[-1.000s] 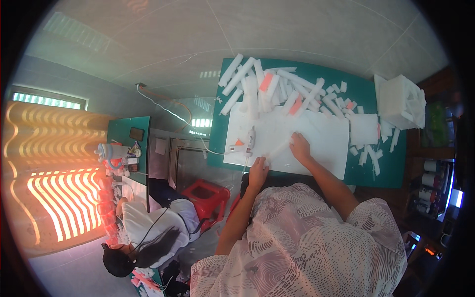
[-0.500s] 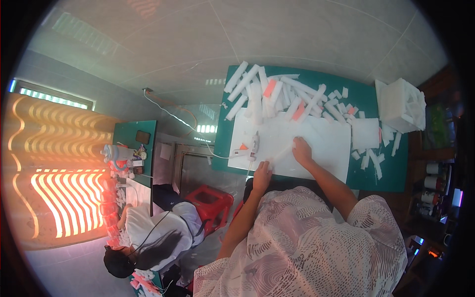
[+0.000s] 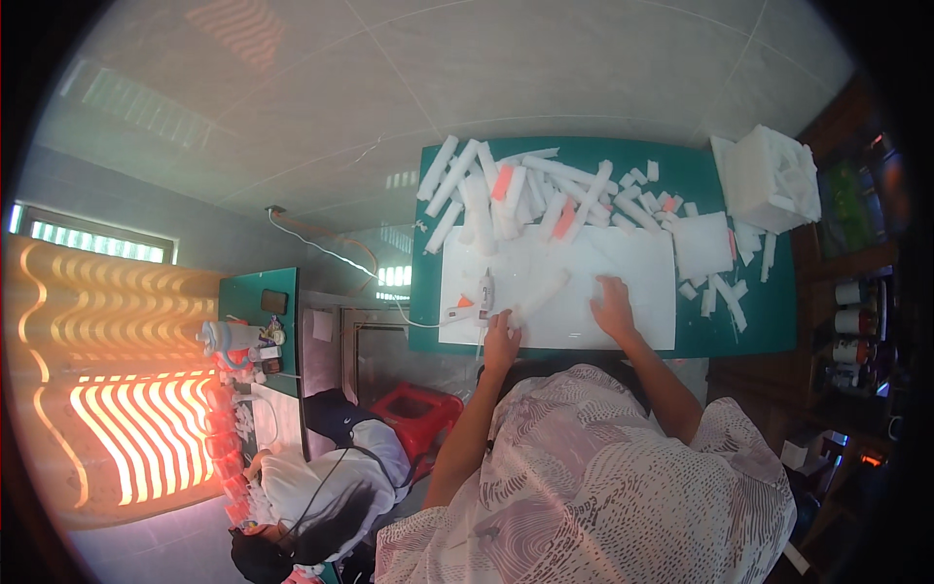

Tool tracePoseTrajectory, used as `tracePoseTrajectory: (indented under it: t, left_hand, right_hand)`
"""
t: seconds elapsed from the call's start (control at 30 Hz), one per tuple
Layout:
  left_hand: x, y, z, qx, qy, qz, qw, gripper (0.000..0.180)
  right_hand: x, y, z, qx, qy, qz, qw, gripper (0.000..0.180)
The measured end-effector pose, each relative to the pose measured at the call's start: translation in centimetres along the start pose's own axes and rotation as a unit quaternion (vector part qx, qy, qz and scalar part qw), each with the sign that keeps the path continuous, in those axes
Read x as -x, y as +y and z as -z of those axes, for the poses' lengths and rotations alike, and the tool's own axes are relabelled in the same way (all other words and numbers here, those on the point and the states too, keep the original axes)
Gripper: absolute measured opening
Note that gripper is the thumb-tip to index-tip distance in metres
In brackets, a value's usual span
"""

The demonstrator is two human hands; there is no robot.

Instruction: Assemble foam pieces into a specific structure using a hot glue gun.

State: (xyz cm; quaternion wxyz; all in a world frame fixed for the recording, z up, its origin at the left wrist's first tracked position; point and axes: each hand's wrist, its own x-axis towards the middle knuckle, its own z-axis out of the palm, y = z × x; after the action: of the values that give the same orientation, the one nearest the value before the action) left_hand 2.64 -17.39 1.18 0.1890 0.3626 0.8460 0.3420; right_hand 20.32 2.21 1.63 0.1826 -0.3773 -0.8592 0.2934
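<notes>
Your left hand (image 3: 501, 336) grips the near end of a foam strip (image 3: 538, 295) on the sheet (image 3: 623, 268); strip runs away up-right; right hand (image 3: 615, 307) lies flat, open, beside it

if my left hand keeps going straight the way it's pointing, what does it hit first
Probably the glue gun: the left hand points up the white sheet toward it, and it lies just ahead. A white foam strip sits close to the right; depth is hard to judge.
</notes>
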Motion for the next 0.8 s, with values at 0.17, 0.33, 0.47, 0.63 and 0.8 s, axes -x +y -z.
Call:
tracePoseTrajectory:
  t: [0.17, 0.33, 0.47, 0.63, 0.8]
  left_hand:
    - [0.2, -0.4, -0.4, 0.062, -0.018, 0.008, 0.998, 0.050]
    - [0.7, -1.8, -0.7, 0.072, -0.025, 0.000, 0.997, 0.052]
    - [0.7, -1.8, -0.8, 0.100, -0.027, 0.013, 0.994, 0.050]
    - [0.3, -2.0, -1.4, 0.092, -0.037, 0.018, 0.995, 0.048]
    - [-0.3, -0.7, -0.1, 0.184, -0.018, 0.095, 0.978, 0.044]
  right_hand:
    - [1.6, 1.4, 0.3, 0.019, -0.054, 0.065, 0.996, 0.040]
    - [0.9, -3.8, -3.1, -0.074, -0.181, 0.144, 0.970, 0.039]
    - [-0.1, -7.4, -5.4, -0.186, -0.242, 0.075, 0.949, 0.041]
    - [-0.8, -6.1, -9.3, -0.136, -0.241, 0.179, 0.944, 0.044]
    - [-1.8, -7.1, -6.5, -0.227, -0.179, 0.118, 0.950, 0.044]
